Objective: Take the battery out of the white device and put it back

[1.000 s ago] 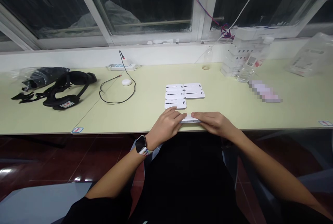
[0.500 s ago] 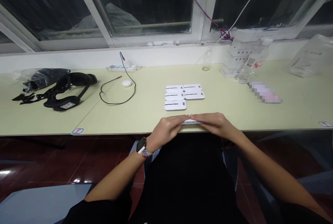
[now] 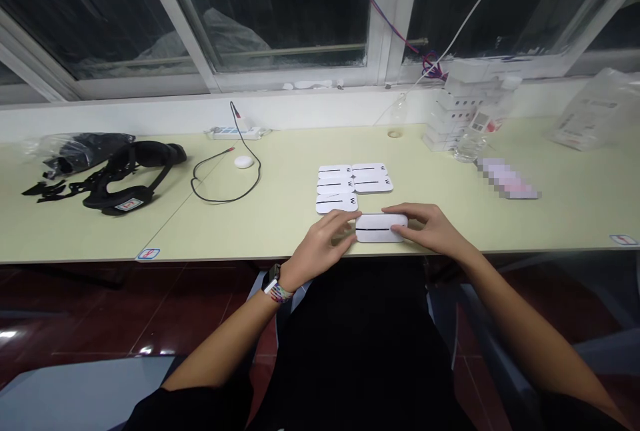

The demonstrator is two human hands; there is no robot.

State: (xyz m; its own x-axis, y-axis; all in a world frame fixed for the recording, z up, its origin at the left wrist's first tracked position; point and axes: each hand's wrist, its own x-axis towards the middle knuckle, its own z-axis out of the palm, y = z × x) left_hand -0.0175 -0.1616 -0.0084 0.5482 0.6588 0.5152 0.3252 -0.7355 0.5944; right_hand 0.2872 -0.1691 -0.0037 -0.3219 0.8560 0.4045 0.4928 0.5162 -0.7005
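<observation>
Lower centre, at the table (image 3: 280,231) edge: one white device (image 3: 381,227) lies flat, left hand (image 3: 323,244) and right hand (image 3: 434,231) pinching its ends with curled fingers. Just beyond, five matching devices (image 3: 354,184) in two rows, each marked "W". Upper right: stacked boxes (image 3: 453,117), print unreadable.

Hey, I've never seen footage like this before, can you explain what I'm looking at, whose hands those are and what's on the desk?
The picture comes from a camera worn on a person's head, looking down at their own arms. The left hand and right hand hold a flat white device by its ends, at the near edge of a pale green desk. Behind it lie five more white devices in a group. Farther left are a black headset, a black cable and a power strip; white boxes stand at the right.
</observation>
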